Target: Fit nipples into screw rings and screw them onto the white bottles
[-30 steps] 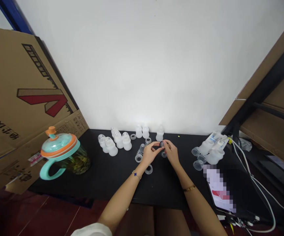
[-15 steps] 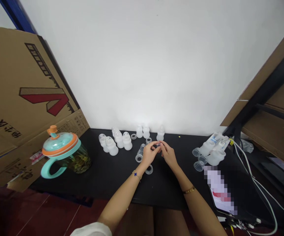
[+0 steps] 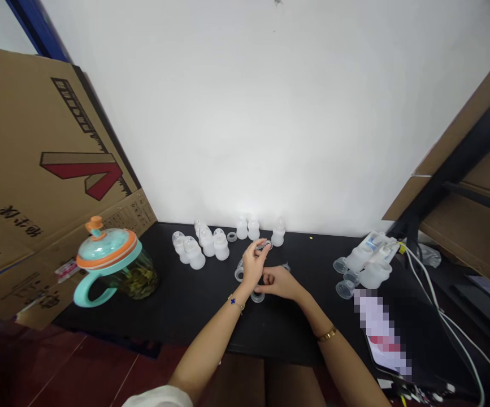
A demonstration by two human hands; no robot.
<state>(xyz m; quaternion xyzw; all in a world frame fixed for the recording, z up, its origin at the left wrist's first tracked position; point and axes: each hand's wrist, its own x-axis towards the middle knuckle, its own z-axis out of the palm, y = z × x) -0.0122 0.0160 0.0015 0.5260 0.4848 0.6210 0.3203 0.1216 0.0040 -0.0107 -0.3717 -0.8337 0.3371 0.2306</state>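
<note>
My left hand (image 3: 254, 264) is closed on a clear bottle collar (image 3: 267, 244), holding it in its fingertips above the table. Lower and to the right, my right hand (image 3: 282, 282) has its fingers curled, thumb and fingertips at the far edge of a clear bottle ring (image 3: 257, 297) lying on the black table (image 3: 211, 305). The fingers partly cover that ring. Another clear part (image 3: 286, 266) shows just behind my right hand. More clear collars (image 3: 239, 273) lie left of my left wrist, partly hidden. A white baby bottle (image 3: 278, 233) stands beyond my hands.
Several capped baby bottles (image 3: 194, 254) stand at the left, two bottles (image 3: 253, 227) and a ring (image 3: 232, 237) by the wall. A tea jug (image 3: 113, 265) is far left. White bottles and clear cups (image 3: 345, 289), a phone (image 3: 382, 339) and cables lie at the right.
My hands have parted. The left keeps a clear collar in its fingers, while the right has come down and towards me to the ring on the table. A clear part now shows behind the right hand.
</note>
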